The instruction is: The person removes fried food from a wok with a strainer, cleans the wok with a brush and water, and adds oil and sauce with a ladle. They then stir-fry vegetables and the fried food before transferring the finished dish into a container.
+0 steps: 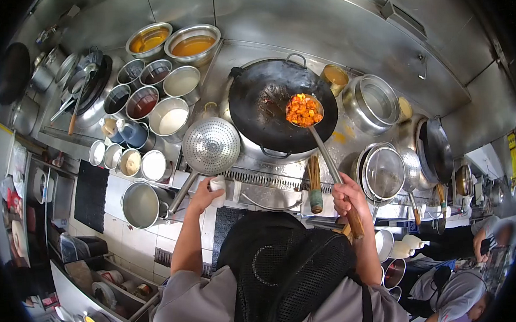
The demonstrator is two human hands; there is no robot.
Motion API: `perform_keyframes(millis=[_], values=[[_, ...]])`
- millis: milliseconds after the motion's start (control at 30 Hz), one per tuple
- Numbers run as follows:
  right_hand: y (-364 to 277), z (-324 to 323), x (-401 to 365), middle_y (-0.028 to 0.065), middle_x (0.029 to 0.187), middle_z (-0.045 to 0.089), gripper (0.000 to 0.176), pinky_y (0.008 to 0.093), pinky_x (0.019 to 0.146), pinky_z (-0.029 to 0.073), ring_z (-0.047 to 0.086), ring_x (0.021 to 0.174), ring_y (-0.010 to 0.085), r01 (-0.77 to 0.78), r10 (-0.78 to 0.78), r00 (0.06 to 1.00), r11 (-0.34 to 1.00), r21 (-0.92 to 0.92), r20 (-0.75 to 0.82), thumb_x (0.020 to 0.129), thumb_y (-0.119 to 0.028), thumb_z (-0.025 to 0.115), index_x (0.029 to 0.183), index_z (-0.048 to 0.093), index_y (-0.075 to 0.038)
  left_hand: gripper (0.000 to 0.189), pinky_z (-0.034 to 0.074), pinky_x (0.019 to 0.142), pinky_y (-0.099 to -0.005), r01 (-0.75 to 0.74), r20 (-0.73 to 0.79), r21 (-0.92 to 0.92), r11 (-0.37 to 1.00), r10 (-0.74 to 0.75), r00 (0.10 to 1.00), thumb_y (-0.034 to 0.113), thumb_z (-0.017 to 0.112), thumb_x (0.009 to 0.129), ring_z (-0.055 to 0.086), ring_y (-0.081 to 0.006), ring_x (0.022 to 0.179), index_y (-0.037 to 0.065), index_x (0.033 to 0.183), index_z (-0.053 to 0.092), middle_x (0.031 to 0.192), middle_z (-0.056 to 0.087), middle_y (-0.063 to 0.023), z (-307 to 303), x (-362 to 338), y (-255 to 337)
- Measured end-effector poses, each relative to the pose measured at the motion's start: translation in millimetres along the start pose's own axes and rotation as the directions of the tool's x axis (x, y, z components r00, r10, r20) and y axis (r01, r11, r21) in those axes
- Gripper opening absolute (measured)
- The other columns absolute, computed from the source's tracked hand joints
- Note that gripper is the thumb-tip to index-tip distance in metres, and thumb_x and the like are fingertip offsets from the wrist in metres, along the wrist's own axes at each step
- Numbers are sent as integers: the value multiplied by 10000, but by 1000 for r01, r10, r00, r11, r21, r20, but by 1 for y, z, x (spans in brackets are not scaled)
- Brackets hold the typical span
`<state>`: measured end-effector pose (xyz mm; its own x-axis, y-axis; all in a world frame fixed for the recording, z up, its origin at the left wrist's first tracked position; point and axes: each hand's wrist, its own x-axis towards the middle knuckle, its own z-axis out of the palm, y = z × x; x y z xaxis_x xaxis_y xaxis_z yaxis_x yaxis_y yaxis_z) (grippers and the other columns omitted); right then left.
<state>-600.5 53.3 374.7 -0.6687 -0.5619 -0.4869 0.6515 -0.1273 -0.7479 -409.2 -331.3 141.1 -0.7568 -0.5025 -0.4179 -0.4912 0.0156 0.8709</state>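
My right hand (350, 198) is wrapped round the wooden-ended handle of a long ladle (326, 154). Its bowl, heaped with glossy orange-red diced food (304, 110), is over the right side of a black wok (250, 126). Dark residue marks the wok's middle. Lower left of the wok, my left hand (204, 196) is closed on a bunched white cloth (217, 190). Right beside that hand runs the handle of a perforated skimmer (211, 145), whose round bowl lies left of the wok.
Left stand several sauce containers (143, 102), with two bowls of orange liquid (193, 46) behind. A metal pot (140, 205) sits lower left. A bamboo brush (314, 184) lies in front of the wok; strainers (384, 172) are at right. Other people (451, 291) are lower right.
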Motion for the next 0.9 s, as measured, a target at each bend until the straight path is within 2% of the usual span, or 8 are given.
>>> perform_keyframes(millis=[67,200,267,567,700,800,867,900], values=[[-4,5,0,18,659,443,559,230,300,316,385,361,58,7,-7,1000,1000,6,6,912,-64,565,1409,315,-19,654,486,922,-401,-128,-69,280,951,153,986,180,839,692,597,-318,1006,71,1287,594,1100,594,-182,6,10,-9],[-16,18,-10,29,665,448,527,235,286,298,360,348,61,43,-45,998,998,41,44,915,-53,551,1393,332,-30,664,488,892,-411,-211,-143,224,951,246,959,185,846,681,585,-331,985,29,1269,580,1085,574,-197,11,23,-27],[-21,23,-14,34,665,446,531,239,277,287,355,344,66,72,-75,995,997,39,71,916,-52,547,1402,334,-40,659,484,879,-427,-240,-328,342,909,354,876,204,855,679,578,-347,983,-7,1232,566,1101,556,-214,12,23,-30],[-18,31,-12,28,666,451,516,233,300,295,378,362,70,108,-110,990,994,18,91,922,-57,554,1395,351,-27,744,472,894,-451,-184,-483,291,939,310,819,275,867,691,560,-369,1005,-41,1251,492,1103,558,-220,21,12,-38],[2,23,6,16,669,467,418,243,330,324,398,383,67,30,-29,998,999,-22,48,910,-58,562,1296,408,-12,719,465,917,-458,-185,-396,365,913,332,856,278,850,705,552,-383,1036,-45,1237,491,1134,554,-232,16,14,-37],[17,17,12,0,656,460,295,219,317,312,400,387,47,-11,11,1000,999,-49,1,925,-74,549,1188,419,-37,685,457,950,-449,-52,-238,402,914,159,958,264,823,725,541,-372,1109,-48,1233,486,1153,562,-232,13,23,-25],[19,13,9,-4,653,453,288,220,318,316,397,385,45,-31,30,1000,998,-53,-3,925,-83,550,1178,419,-42,578,463,974,-416,-104,-178,-16,994,100,979,224,757,788,560,-333,1124,-12,1243,490,1205,572,-217,17,29,-17],[19,11,8,-7,649,447,281,220,319,319,393,384,44,-52,51,999,997,-54,-11,926,-91,552,1168,418,-47,578,463,974,-416,-103,-175,-16,995,99,980,224,757,788,560,-333,1124,-12,1243,490,1205,572,-217,21,30,-14]])
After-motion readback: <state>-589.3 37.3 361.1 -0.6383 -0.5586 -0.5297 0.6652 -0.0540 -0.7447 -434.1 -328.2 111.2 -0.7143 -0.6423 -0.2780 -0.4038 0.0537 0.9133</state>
